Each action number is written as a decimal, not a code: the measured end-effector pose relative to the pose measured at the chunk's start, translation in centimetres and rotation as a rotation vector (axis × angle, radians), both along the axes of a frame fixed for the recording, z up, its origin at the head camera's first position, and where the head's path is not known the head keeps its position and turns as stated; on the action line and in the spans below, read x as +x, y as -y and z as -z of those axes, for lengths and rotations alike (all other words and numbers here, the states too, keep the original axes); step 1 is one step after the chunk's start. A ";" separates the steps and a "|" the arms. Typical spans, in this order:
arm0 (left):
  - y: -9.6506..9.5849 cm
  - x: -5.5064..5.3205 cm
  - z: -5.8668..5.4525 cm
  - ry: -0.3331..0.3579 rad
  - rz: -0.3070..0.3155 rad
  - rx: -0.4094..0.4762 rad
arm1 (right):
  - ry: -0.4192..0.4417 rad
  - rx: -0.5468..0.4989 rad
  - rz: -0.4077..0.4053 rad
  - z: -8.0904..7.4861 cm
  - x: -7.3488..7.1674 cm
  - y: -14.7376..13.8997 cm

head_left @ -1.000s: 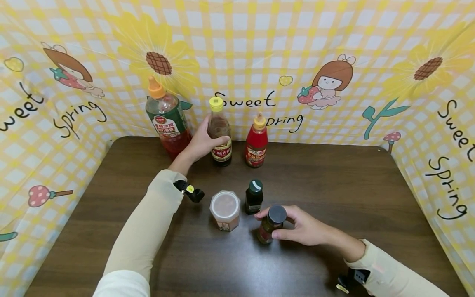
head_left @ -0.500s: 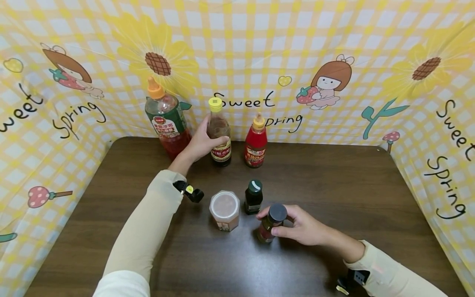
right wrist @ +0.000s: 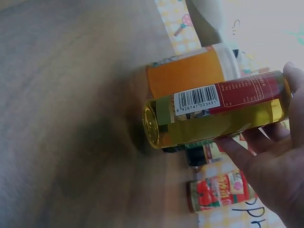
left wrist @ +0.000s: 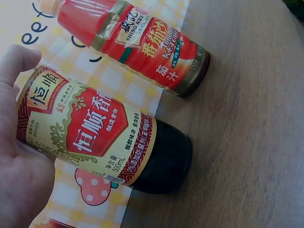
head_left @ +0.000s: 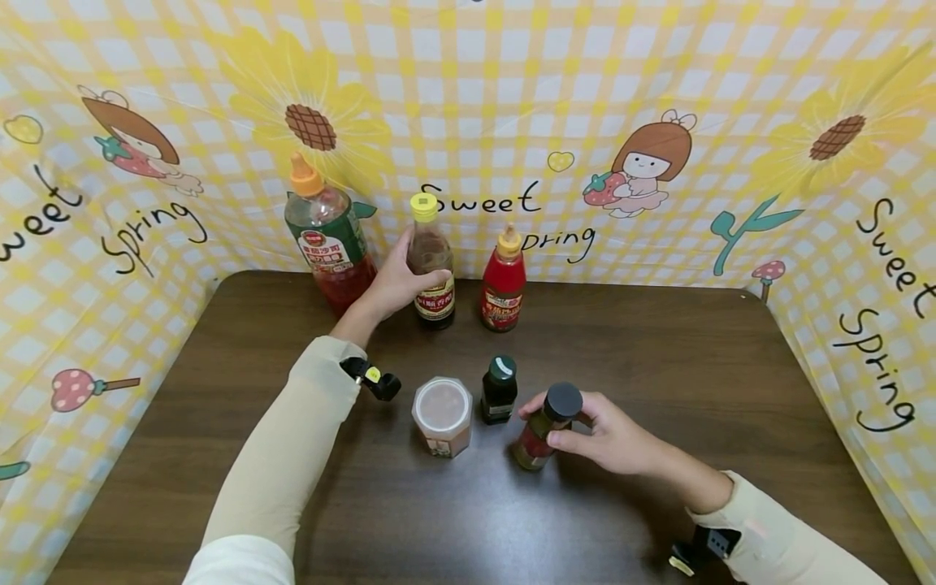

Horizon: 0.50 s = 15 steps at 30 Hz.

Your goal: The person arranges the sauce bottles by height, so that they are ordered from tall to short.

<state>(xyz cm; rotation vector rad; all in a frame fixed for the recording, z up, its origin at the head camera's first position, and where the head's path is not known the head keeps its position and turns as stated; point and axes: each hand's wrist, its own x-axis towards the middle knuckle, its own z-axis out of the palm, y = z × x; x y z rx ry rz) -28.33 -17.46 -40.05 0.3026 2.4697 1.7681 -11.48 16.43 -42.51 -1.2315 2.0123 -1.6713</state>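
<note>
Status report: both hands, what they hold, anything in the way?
Left hand around upright vinegar bottle. Right hand gripping black-capped bottle, tilted, underside showing. Green-capped bottle and lidded jar close by; nothing obviously blocking.

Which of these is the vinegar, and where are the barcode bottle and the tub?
Vinegar [left wrist: 95, 126]: left wrist view, on its front label.
Barcode bottle [right wrist: 216, 124]: right wrist view, on its see-through yellow side, near the label.
Tub [head_left: 442, 409]: head view, on its pale lid.
</note>
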 end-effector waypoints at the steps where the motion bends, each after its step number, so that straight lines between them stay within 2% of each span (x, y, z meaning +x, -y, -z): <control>1: 0.0 0.0 0.0 -0.005 0.004 0.004 | -0.004 -0.001 0.008 -0.1 -0.1 -0.1; 8: 0.0 -0.2 0.1 -0.022 0.013 0.018 | -0.014 -0.029 0.034 -1.4 -1.5 -1.2; 15: 0.1 -0.3 0.3 -0.029 0.015 0.032 | -0.041 -0.021 0.111 -2.4 -3.1 -2.1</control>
